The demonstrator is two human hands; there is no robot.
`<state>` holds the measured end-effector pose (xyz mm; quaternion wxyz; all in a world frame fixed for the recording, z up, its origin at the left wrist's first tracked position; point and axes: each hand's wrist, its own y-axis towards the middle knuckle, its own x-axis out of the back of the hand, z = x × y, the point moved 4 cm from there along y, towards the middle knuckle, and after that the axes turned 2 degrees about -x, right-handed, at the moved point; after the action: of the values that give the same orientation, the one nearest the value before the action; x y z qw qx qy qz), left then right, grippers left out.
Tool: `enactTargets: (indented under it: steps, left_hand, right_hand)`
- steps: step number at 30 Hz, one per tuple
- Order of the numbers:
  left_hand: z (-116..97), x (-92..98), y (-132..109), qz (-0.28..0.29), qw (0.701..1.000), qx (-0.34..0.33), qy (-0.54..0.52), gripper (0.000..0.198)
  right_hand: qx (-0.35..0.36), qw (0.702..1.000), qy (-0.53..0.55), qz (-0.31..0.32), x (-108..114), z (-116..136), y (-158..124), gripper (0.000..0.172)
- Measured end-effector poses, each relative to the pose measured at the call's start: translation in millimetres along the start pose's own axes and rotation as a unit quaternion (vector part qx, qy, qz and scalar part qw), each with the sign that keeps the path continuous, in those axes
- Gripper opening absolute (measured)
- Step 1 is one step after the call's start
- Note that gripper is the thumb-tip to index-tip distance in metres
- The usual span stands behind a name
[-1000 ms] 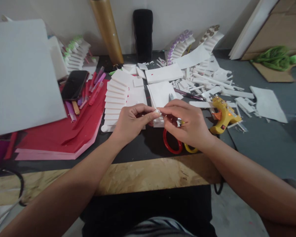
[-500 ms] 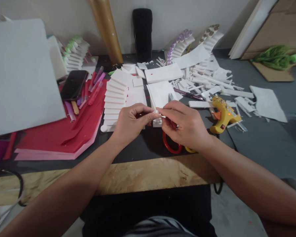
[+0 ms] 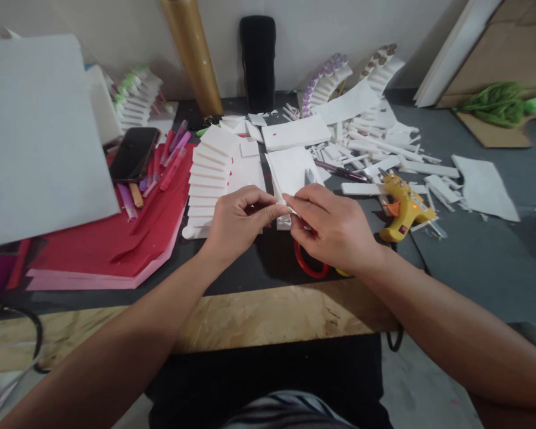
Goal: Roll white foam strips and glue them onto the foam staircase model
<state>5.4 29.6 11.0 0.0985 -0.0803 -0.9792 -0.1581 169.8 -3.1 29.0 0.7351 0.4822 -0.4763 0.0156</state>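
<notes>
My left hand (image 3: 245, 215) and my right hand (image 3: 326, 220) meet at mid-table, thumbs and fingertips pinched together on a small white piece (image 3: 282, 203) that is mostly covered by the fingers. Under and behind them lie white foam sheets (image 3: 292, 170). Scissors with a red handle (image 3: 311, 268) rest below my right hand, their blade tips (image 3: 310, 176) showing beyond it. Left of my left hand stands a small white model staircase (image 3: 205, 179) with fanned steps.
A yellow glue gun (image 3: 406, 205) with a lit orange light lies right, beside scattered white foam strips (image 3: 384, 143). Red paper (image 3: 116, 244), a phone (image 3: 134, 154) and a large white board (image 3: 44, 137) occupy the left. Finished small staircases (image 3: 330, 83) stand at the back.
My right-hand fingers have shifted slightly at the pinch, and the hand has moved a little to the left. My left hand stays almost still.
</notes>
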Motion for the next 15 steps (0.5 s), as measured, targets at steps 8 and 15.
enactTargets:
  steps: [8, 15]
  left_hand:
    - [-1.6, 0.0, 0.4, -0.005, 1.000, -0.003, 0.005, 0.027]
    - [1.8, 1.0, 0.6, -0.032, 0.999, -0.009, 0.005, 0.028]
  right_hand:
    - [0.001, 0.999, -0.037, 0.017, -1.6, 2.3, -0.6, 0.031]
    - [0.009, 0.998, -0.062, 0.020, -3.6, 6.6, -0.5, 0.036]
